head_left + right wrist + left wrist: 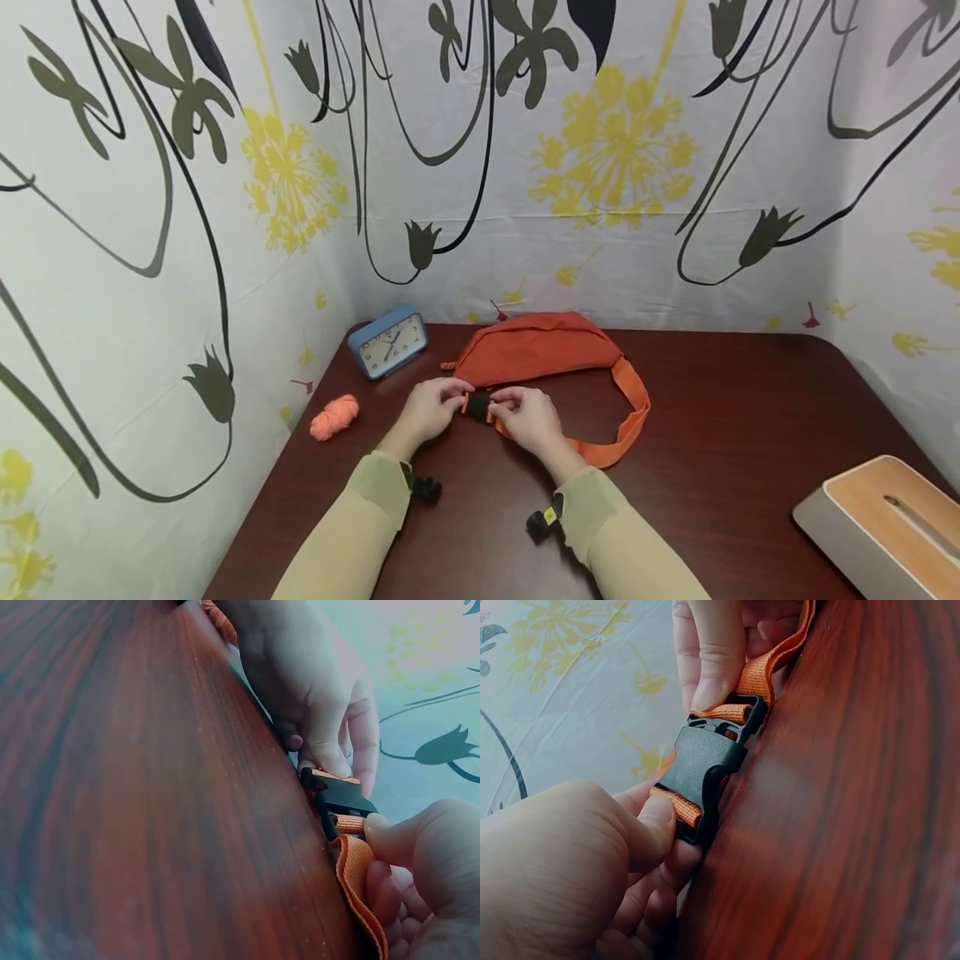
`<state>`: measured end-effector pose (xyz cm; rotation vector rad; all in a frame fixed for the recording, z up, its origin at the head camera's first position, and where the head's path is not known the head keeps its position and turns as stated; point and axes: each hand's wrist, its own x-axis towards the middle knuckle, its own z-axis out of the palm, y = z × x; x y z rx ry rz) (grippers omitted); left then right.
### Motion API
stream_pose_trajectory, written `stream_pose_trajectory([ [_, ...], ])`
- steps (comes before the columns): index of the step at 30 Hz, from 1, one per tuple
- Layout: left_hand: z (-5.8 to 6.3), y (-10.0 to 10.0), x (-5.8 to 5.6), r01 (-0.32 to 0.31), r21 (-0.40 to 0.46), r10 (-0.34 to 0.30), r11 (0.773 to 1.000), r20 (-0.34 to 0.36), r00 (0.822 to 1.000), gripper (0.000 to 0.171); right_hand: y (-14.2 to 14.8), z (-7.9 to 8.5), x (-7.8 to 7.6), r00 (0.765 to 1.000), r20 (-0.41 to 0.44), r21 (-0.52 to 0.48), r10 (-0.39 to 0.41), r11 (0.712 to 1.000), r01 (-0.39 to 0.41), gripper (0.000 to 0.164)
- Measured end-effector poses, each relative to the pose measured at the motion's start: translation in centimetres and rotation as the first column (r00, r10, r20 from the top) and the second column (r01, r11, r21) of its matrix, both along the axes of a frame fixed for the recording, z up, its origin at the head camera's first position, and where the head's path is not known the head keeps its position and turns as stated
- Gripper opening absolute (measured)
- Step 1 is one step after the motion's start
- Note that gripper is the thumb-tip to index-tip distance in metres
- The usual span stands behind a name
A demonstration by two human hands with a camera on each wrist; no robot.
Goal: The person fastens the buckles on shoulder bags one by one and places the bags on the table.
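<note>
An orange waist bag (536, 348) lies at the back of the table, its orange strap (636, 400) looping round to the right and front. In front of the bag both hands hold its black side-release buckle (697, 761). The left hand (433, 410) pinches the socket end between thumb and fingers, at the short orange webbing. The right hand (531, 419) pinches the other end, where the long strap threads through. In the left wrist view the two buckle halves sit joined, with the prongs inside the socket.
A blue alarm clock (388, 342) stands at the back left. Nearer the left edge lies a bundle of coral yarn (334, 417). A white box with a wooden lid (892, 517) is at the front right of the dark wood table (720, 417). Patterned cloth (480, 183) hangs behind.
</note>
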<state>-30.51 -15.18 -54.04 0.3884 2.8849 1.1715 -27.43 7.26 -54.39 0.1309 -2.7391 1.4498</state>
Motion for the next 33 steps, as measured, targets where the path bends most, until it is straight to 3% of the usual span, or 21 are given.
stream_pose_trajectory([
  [14,-0.11,0.41,0.19,-0.034,0.019,0.035,0.999,-0.029,0.999,0.021,-0.26,-0.01,-0.03,1.0,0.011,-0.03,-0.021,0.999,0.022,0.01],
  [24,-0.02,0.52,0.26,-0.022,0.045,0.025,0.999,-0.047,0.999,0.019,-0.54,0.27,-0.12,0.999,0.027,-0.08,-0.043,0.996,0.045,0.012],
  [33,-0.18,0.35,0.32,-0.003,0.05,0.006,0.999,-0.057,0.998,0.019,-0.49,0.08,-0.11,1.0,0.013,-0.084,-0.017,0.996,0.018,0.012],
])
